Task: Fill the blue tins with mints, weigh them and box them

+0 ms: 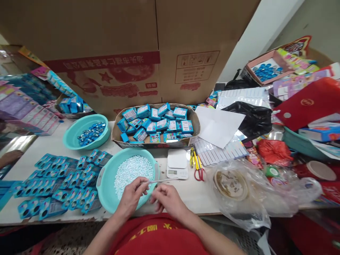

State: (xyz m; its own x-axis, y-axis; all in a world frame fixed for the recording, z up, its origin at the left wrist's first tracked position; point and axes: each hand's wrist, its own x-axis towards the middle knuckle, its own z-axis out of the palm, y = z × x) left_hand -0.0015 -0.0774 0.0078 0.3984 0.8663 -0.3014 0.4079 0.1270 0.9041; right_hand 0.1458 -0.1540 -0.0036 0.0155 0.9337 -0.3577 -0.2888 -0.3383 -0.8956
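My left hand [132, 194] is over the near right part of a turquoise basin [106, 191] filled with small white pellets [132, 170]. Its thumb and fingers pinch a thin pale stick [163, 180], which reaches right toward the scale. Beside the basin's right edge, my right hand [166, 199] is closed with its fingers curled in; whatever they hold, if anything, is hidden. A small white digital scale [177, 161] stands just beyond, nothing visible on its plate.
Rows of small blue boxes [61, 180] lie at left. Behind are a turquoise bowl [68, 136] of blue foil pieces and a carton [156, 144] of blue boxes. Red-handled scissors [198, 173], yellow cutters [191, 157] and a plastic bag [255, 187] with a round tub lie right.
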